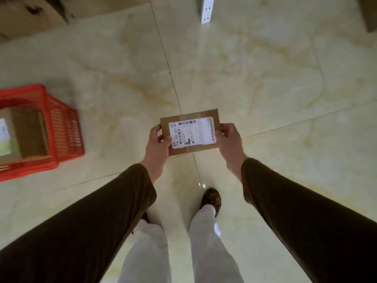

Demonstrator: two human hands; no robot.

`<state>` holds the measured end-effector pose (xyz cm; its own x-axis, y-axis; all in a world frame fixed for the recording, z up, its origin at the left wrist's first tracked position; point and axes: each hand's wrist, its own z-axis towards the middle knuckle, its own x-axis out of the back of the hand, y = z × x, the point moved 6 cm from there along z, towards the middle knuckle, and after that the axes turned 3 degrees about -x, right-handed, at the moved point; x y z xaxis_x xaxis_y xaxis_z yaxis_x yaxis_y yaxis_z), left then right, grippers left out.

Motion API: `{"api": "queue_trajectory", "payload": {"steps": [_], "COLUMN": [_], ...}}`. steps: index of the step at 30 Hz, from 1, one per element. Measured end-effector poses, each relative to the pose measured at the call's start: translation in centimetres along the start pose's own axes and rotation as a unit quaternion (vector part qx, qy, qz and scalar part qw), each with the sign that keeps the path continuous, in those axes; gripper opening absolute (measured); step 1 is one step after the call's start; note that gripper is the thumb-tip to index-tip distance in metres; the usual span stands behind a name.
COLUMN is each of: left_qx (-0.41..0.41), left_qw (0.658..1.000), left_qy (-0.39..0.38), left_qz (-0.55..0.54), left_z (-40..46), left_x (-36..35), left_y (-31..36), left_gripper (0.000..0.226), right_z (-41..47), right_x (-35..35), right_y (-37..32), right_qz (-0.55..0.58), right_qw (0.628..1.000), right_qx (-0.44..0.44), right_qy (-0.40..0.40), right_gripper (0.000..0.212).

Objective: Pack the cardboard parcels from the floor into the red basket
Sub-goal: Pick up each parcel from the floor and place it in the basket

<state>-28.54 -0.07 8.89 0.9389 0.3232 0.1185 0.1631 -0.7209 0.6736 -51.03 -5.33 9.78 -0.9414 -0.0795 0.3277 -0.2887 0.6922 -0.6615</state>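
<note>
i hold one flat cardboard parcel (pixel 190 132) in front of me with both hands, above the floor (pixel 265 82), so i judge i am in the carrying step: the parcel is already lifted and not yet in the red basket (pixel 61 123). my left hand (pixel 158 145) grips the left short edge, the thumb lies on the top face near the white label (pixel 192 130) and the other fingers are curled under. my right hand (pixel 230 141) grips the right short edge in the same way, thumb on top, the fingers under the parcel where i cannot see them. the parcel is almost level, with the label facing up to me.

the red basket stands on the floor at my left, well apart from the parcel. the next move, i think, asks me to turn to the left, bring the parcel over the rim of the basket and lower it inside, flat.

inside the basket there is already a brown box (pixel 28 133), and beside it, at the picture edge, something with a pale label that i cannot tell well because it is cut and blurred. the box fills much of the part of the basket that i see, so my parcel probably must lie on top of it.

far from me, at the top left, stand some big cartons (pixel 26 15); what is in them i cannot see.
</note>
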Motion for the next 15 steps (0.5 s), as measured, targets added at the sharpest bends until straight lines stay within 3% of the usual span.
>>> {"api": "queue_trajectory", "payload": {"steps": [15], "left_qx": [-0.014], "left_qw": [0.998], "left_qy": [0.031], "left_qz": [-0.045], "left_z": [-5.4], "left_x": [24.2], "left_y": [0.5], "left_gripper": [0.045], "right_z": [-14.5], "right_x": [-19.1], "right_y": [-4.0], "right_qz": [0.021], "right_qw": [0.999], "right_qx": [0.000], "right_qy": [-0.039], "right_gripper": [0.015]}}
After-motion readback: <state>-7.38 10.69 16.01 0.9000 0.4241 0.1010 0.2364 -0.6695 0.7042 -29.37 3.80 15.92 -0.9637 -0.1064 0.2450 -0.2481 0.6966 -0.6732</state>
